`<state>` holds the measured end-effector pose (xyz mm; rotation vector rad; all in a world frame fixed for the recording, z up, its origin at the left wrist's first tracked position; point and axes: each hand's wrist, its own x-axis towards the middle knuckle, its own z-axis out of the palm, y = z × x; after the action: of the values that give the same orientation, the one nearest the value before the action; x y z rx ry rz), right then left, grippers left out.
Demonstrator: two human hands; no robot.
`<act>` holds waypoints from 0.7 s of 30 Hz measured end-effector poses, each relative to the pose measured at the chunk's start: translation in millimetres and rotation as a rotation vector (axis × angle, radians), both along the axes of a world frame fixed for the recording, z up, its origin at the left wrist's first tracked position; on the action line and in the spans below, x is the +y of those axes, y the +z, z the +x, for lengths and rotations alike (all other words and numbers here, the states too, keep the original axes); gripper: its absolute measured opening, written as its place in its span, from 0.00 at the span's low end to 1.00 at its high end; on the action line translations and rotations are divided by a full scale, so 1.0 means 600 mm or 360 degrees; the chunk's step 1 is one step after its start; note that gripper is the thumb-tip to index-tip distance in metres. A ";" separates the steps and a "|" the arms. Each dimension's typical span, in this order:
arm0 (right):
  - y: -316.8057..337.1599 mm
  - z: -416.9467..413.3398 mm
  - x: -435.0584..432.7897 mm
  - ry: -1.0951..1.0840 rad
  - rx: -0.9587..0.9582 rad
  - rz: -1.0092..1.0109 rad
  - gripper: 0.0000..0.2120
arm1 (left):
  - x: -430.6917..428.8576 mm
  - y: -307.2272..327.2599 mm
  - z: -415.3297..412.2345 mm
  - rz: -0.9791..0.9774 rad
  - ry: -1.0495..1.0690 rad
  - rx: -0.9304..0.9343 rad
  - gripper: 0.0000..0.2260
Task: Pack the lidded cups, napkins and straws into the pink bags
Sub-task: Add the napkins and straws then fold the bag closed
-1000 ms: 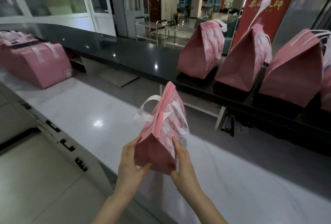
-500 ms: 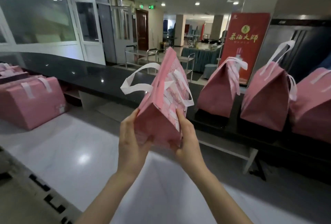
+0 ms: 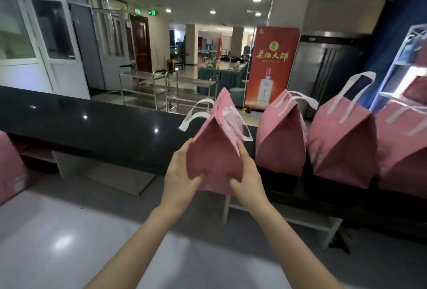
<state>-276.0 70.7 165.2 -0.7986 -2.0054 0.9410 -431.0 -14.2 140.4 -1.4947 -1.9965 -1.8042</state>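
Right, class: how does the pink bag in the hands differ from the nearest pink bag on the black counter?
The held pink tent-shaped bag is off the surface, gripped low by the left hand and right hand; the neighbouring pink bag stands untouched on the black counter. The held bag's white handles splay both ways; the neighbour's lean right. Both are pink with peaked, closed tops.

A left hand [image 3: 182, 173] and right hand [image 3: 247, 174] grip the lower sides of a pink bag [image 3: 215, 147] before a black tabletop [image 3: 92, 131]. Just right, matching bags [image 3: 280, 141] stand in a row beneath a red banner [image 3: 275, 67].
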 end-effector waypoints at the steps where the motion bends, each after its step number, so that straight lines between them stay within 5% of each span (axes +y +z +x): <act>1: -0.004 -0.006 0.011 -0.0013 0.0003 -0.0005 0.45 | 0.012 -0.003 -0.007 -0.0005 -0.0024 0.0012 0.42; 21: -0.041 -0.138 0.249 -0.0241 0.0090 0.0019 0.47 | 0.277 -0.030 -0.116 -0.0208 0.0083 0.0132 0.49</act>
<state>-358.6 220.3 140.8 -0.8940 -1.8721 0.8544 -500.7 151.9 122.4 -1.5097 -2.1289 -1.5928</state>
